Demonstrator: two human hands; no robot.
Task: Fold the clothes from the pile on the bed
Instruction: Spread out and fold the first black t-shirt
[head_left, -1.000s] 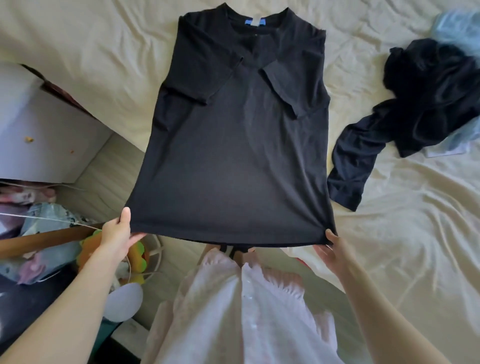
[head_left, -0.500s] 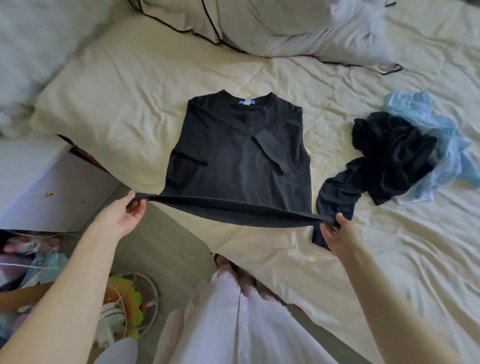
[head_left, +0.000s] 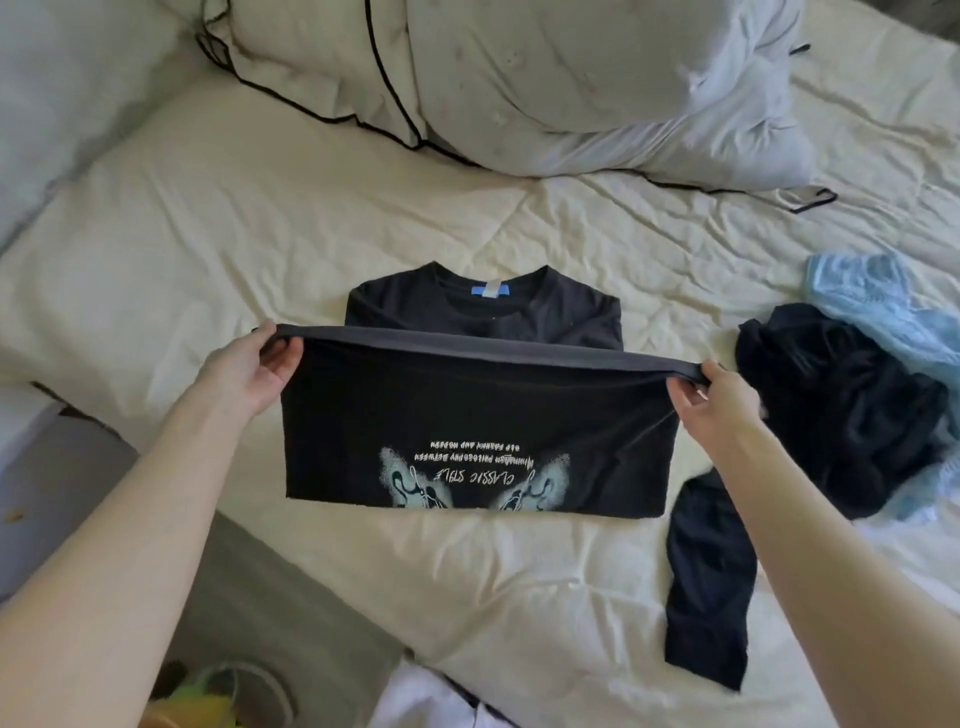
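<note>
A black T-shirt (head_left: 467, 415) lies on the cream bed sheet (head_left: 208, 249), collar with a blue tag pointing away from me. Its lower half is lifted and turned over the upper half, so a pale printed graphic and upside-down lettering show. My left hand (head_left: 249, 364) pinches the left corner of the hem. My right hand (head_left: 711, 395) pinches the right corner. The hem is stretched taut between them, above the chest of the shirt. To the right lies the pile: a dark garment (head_left: 841, 415) with a trailing sleeve and a light blue garment (head_left: 883, 306).
A white duvet (head_left: 571, 88) with black piping is bunched at the head of the bed. A pillow (head_left: 67, 88) lies at the far left. Left of the bed's edge are a white cabinet (head_left: 31, 467), grey floor and a basket with colourful items (head_left: 218, 701).
Both hands have carried the shirt's hem from the bed's near edge up and forward over the body, folding it so the printed side shows. The view has tilted up towards the bedding.
</note>
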